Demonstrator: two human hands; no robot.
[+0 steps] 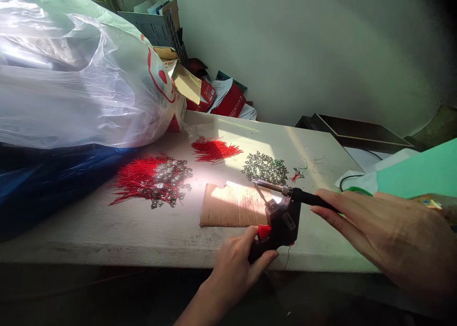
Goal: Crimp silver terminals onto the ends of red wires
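My left hand point(232, 269) is wrapped round the grip of a black gun-shaped soldering iron point(282, 219), with the thumb by its red trigger. The metal tip points left over a piece of brown cardboard point(228, 207) on the white table point(107, 231). My right hand point(385, 235) reaches in from the right with its fingers stretched out, their tips touching the black rear of the iron's barrel. Beyond the tip lies a pile of small metal pieces point(266, 168).
A heap of red wires with metal pieces point(153, 178) and a bundle of bare red wires point(214, 150) lie on the table. A big clear plastic bag point(71, 69) fills the left. Red boxes point(232, 100), a dark tray point(357, 131) and a green sheet point(417, 173) stand behind and right.
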